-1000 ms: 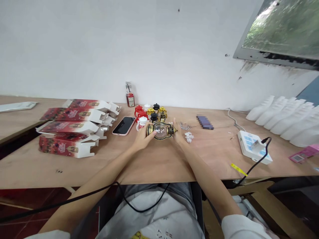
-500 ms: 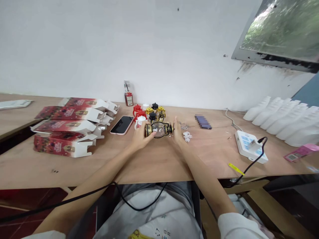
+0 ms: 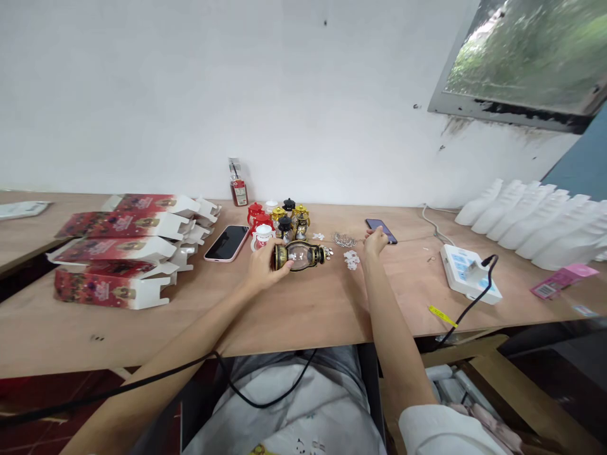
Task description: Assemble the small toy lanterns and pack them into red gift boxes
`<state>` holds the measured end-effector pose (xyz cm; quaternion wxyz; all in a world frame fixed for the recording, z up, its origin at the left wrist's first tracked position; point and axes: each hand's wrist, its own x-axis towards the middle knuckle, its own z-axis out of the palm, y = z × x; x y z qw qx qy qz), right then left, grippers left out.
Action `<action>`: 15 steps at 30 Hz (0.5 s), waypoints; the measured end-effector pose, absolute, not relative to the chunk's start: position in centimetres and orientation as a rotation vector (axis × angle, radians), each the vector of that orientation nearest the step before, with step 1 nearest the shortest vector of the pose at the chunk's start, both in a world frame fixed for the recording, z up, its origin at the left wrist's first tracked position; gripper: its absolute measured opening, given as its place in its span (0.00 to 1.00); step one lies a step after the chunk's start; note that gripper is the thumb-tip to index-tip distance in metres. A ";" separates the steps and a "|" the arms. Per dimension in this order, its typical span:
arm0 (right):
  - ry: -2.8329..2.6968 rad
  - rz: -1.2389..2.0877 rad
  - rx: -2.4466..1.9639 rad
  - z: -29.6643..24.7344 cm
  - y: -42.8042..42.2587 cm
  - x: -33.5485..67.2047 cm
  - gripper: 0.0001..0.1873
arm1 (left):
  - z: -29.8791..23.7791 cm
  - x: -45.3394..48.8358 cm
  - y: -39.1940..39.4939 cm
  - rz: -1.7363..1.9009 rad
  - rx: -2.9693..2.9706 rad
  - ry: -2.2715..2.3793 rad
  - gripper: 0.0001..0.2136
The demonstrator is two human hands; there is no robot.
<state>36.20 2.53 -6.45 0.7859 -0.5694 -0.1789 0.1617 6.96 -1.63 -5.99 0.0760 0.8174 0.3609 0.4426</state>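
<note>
Black-and-gold, clear-globed lantern (image 3: 300,256) is gripped sideways by left hand (image 3: 263,266), fingers closed round base; dark rectangular phone (image 3: 380,224) noted behind curled fingers of right hand (image 3: 375,241), contents undetermined

A white power strip (image 3: 456,266) lies on the desk (image 3: 294,316), left of a pink box (image 3: 563,282) — white wall (image 3: 303,95) and window (image 3: 526,63) behind.

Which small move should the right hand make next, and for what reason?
I would probably bring the right hand to the narrow end of the bronze lantern: the left hand grips only the other end, while the right is away beside the purple phone. Whether it holds anything, I cannot tell.
</note>
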 end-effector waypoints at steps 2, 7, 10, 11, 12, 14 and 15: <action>-0.408 0.379 -1.244 -6.6 2.8 36.3 0.17 | -5.9 6.9 -1.7 1.318 2.450 1.089 0.17; -0.528 0.263 -1.269 -6.3 2.4 36.1 0.12 | -5.9 6.9 -1.7 1.289 2.480 1.085 0.17; -0.814 -0.025 -1.500 -6.3 1.9 35.6 0.12 | -5.8 6.9 -1.6 1.279 2.510 1.073 0.18; -0.932 -0.128 -1.603 -6.4 1.8 35.5 0.13 | -5.8 6.9 -1.6 1.276 2.516 1.076 0.18; -1.043 -0.207 -1.700 -6.6 1.8 35.3 0.13 | -5.8 6.9 -1.7 1.272 2.520 1.082 0.18; -1.240 -0.273 -1.840 -7.2 2.0 35.1 0.13 | -5.7 7.0 -1.8 1.271 2.525 1.102 0.18; -1.340 -0.281 -1.887 -7.6 2.1 35.1 0.12 | -5.7 7.0 -1.8 1.280 2.529 1.113 0.18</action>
